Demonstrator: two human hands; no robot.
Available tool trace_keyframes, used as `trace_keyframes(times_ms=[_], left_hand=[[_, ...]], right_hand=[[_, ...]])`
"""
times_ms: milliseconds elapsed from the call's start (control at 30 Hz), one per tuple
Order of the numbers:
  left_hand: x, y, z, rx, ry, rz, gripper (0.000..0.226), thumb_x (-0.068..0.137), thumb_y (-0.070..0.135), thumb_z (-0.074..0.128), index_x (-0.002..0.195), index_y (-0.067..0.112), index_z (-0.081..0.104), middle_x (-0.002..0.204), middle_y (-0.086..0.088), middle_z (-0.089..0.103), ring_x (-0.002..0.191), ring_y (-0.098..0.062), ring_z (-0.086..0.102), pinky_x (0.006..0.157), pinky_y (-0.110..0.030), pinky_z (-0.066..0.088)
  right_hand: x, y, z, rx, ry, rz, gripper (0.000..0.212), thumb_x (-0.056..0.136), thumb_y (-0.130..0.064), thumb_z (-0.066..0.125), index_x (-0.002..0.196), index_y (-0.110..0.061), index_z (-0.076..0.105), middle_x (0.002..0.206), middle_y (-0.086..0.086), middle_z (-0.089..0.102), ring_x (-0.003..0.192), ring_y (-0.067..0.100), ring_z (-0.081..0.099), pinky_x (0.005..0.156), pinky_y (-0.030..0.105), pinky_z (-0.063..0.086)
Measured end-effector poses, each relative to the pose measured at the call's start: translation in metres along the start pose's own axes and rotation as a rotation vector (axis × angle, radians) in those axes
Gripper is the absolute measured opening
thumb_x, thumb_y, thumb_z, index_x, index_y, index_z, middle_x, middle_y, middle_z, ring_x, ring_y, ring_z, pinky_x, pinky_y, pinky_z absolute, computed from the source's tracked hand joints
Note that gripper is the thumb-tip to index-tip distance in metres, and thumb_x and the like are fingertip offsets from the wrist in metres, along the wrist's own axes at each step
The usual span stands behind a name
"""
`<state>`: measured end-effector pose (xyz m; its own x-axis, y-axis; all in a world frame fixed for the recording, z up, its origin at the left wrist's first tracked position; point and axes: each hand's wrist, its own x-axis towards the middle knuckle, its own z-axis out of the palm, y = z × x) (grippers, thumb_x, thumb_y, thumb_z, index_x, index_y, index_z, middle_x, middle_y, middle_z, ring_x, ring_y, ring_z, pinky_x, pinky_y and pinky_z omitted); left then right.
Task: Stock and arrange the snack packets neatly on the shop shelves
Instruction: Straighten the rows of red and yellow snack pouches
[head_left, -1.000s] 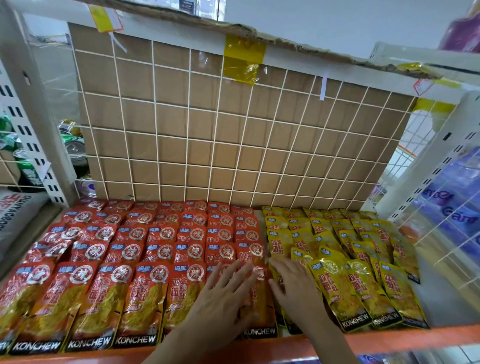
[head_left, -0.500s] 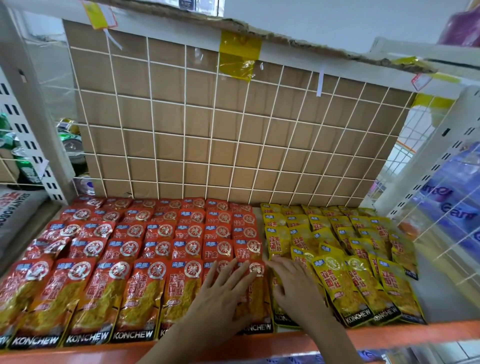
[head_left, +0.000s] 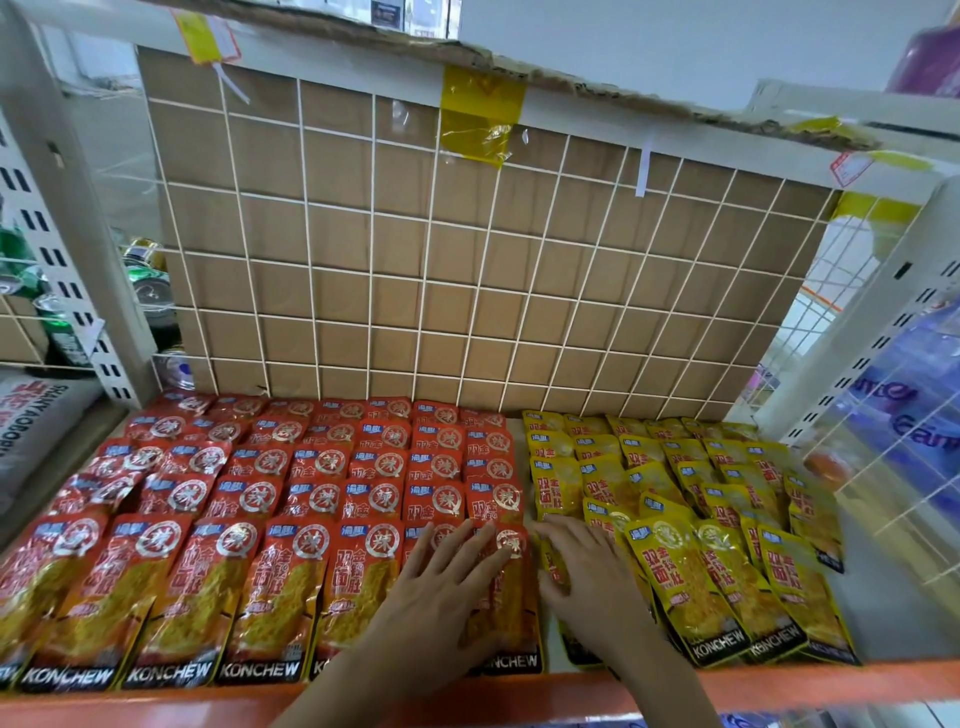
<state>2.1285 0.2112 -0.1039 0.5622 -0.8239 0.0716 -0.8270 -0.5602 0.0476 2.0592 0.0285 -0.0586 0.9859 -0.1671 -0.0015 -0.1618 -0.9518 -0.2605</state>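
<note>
Along the orange shelf lip (head_left: 831, 678), head view: my left hand (head_left: 447, 587) lies flat, fingers spread, on red packets (head_left: 291, 587); right hand (head_left: 587, 587) rests loose on yellow packets (head_left: 691, 587), gripping nothing. Light, slick, floppy pouches, I judge: pinch sealed edges.

Red packets (head_left: 270, 587) and yellow packets (head_left: 691, 582) – glossy foil-like plastic, crinkled; cardboard backing (head_left: 467, 291) matt, rough-edged – white coated wire grid (head_left: 370, 270).
</note>
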Motion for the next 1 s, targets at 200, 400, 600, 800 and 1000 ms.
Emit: trace_keyframes(times_ms=[200, 400, 600, 800, 1000], left_hand=[[0.001, 0.001, -0.003, 0.005, -0.041, 0.01, 0.074, 0.087, 0.072, 0.01, 0.143, 0.031, 0.035, 0.144, 0.006, 0.044, 0.132, -0.013, 0.041, 0.106, -0.039, 0.016], [0.003, 0.002, -0.004, 0.006, -0.043, 0.012, 0.075, 0.086, 0.075, 0.012, 0.142, 0.031, 0.037, 0.142, 0.007, 0.046, 0.129, -0.013, 0.045, 0.105, -0.038, 0.019], [0.002, 0.003, -0.008, -0.01, -0.046, -0.008, 0.075, 0.085, 0.077, 0.013, 0.141, 0.033, 0.036, 0.14, 0.01, 0.048, 0.127, -0.01, 0.046, 0.107, -0.037, 0.016], [0.0, 0.004, -0.01, -0.021, -0.023, -0.01, 0.075, 0.085, 0.077, 0.013, 0.14, 0.033, 0.039, 0.141, 0.007, 0.047, 0.132, -0.011, 0.032, 0.108, -0.036, 0.01], [0.0, 0.004, -0.01, -0.007, -0.038, -0.011, 0.076, 0.086, 0.077, 0.014, 0.142, 0.032, 0.037, 0.143, 0.006, 0.045, 0.133, -0.012, 0.037, 0.108, -0.037, 0.01]], right_hand=[[0.02, -0.001, -0.008, 0.135, 0.117, 0.017, 0.038, 0.096, -0.031, 0.037, 0.133, -0.027, 0.045, 0.138, -0.012, 0.044, 0.128, 0.007, 0.039, 0.106, 0.025, 0.029], [0.054, -0.012, -0.014, 0.186, -0.001, -0.034, 0.044, 0.099, -0.025, 0.04, 0.142, -0.026, 0.035, 0.147, -0.009, 0.035, 0.135, 0.008, 0.03, 0.11, 0.024, 0.025], [0.063, -0.012, -0.012, 0.166, -0.037, -0.064, 0.044, 0.095, -0.03, 0.048, 0.138, -0.023, 0.042, 0.14, -0.007, 0.043, 0.128, 0.008, 0.038, 0.105, 0.022, 0.03], [0.061, -0.009, -0.008, 0.128, -0.038, -0.068, 0.048, 0.093, -0.034, 0.052, 0.138, -0.024, 0.041, 0.14, -0.008, 0.041, 0.129, 0.008, 0.036, 0.106, 0.023, 0.028], [0.061, -0.01, -0.007, 0.096, -0.05, -0.095, 0.048, 0.094, -0.033, 0.05, 0.14, -0.024, 0.039, 0.144, -0.008, 0.038, 0.133, 0.008, 0.032, 0.11, 0.025, 0.024]])
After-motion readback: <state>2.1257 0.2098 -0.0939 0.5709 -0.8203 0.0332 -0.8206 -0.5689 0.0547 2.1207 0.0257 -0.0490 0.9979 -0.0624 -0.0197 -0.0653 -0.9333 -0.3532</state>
